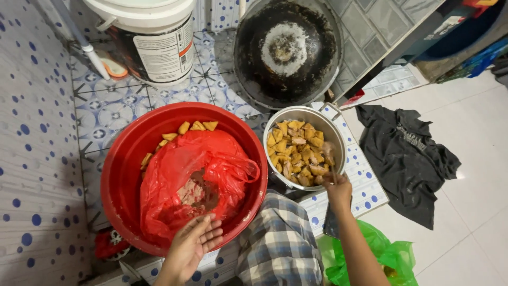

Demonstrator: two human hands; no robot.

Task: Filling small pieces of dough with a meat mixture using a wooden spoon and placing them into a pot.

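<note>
Obs.: person crouched on tiled floor (106,106), checked-cloth knee between two vessels.

Left hand (193,243): released, fingers straight and together, palm resting against the near rim of the red basin (119,175). It grasps nothing. Fingertips touch the edge of the red plastic bag (196,169) lying crumpled inside the basin. A brownish mass shows in the bag's opening. Yellow-orange chunks (197,126) sit along the basin's far side, partly under the bag.

Right hand (337,189): at the near rim of the metal pot (275,124); blurred, so grip cannot be told. Pot is filled with yellow-brown chunks (296,153).

Nearby: blackened wok (286,50) leaning on wall, white bucket (153,37), dark cloth (405,159), green bag (391,257).
</note>
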